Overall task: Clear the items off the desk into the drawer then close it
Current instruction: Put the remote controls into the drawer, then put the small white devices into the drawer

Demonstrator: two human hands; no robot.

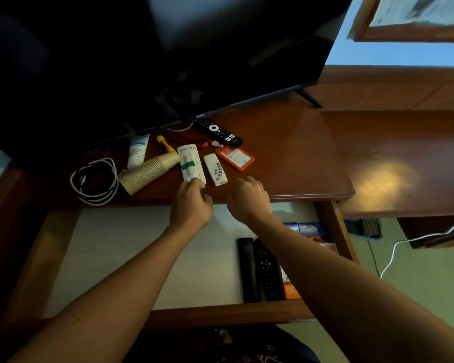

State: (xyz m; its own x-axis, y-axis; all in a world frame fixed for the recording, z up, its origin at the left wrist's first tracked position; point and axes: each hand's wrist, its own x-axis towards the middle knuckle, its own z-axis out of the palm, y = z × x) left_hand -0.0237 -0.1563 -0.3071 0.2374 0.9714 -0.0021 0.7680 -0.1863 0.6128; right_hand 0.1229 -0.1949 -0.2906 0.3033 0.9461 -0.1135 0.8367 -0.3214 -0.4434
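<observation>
The drawer (pixel 333 226) stands pulled out under the brown desk (pixel 286 153); two black remotes (pixel 260 268) and some small boxes lie in its right side. My left hand (pixel 190 203) pinches the near end of a white box with a green band (pixel 190 163) lying on the desk. Just right of it, my right hand (pixel 248 197) hovers with fingers curled, holding nothing, close to a small white remote (pixel 216 169). Farther back lie an orange card holder (pixel 235 158), a black remote (pixel 218 132), a stack of paper cups (pixel 148 174), a white tube (pixel 138 150) and a coiled cable (pixel 95 182).
A large dark TV (pixel 168 61) stands at the back of the desk, overhanging the items. A lower wooden surface (pixel 404 163) extends to the right. A white cord (pixel 404 244) trails across the floor at the right.
</observation>
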